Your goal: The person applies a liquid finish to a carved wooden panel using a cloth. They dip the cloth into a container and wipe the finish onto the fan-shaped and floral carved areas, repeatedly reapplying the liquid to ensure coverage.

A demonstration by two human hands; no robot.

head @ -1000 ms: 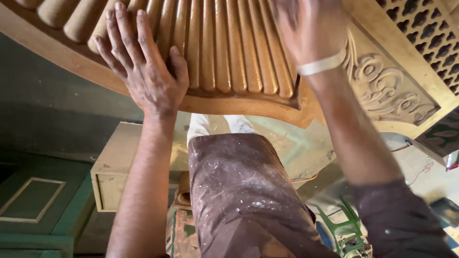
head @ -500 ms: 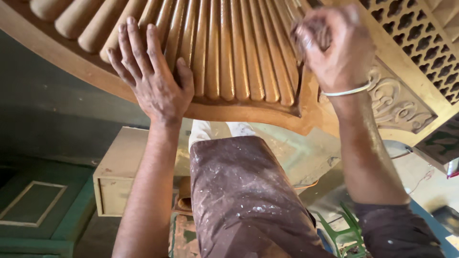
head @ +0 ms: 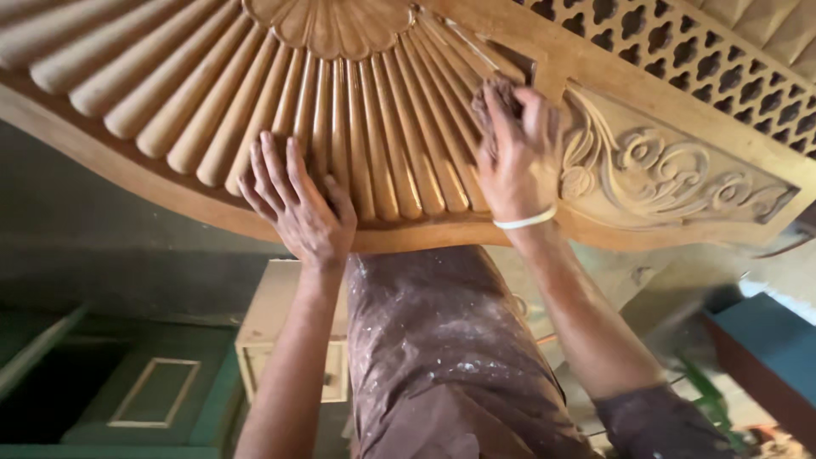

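big carved wooden panel (head: 212,93) fills the top, its fluted fan running down to the curved lower edge. left hand (head: 297,208) lies flat near that edge, fingers spread across the flutes, likely bracing it. right hand (head: 514,157) sits by the scrollwork carving (head: 654,174), fingers bunched around a small brown wad (head: 497,92) pressed into a groove, apparently rubbing.

Open air below carved panel (head: 408,127)
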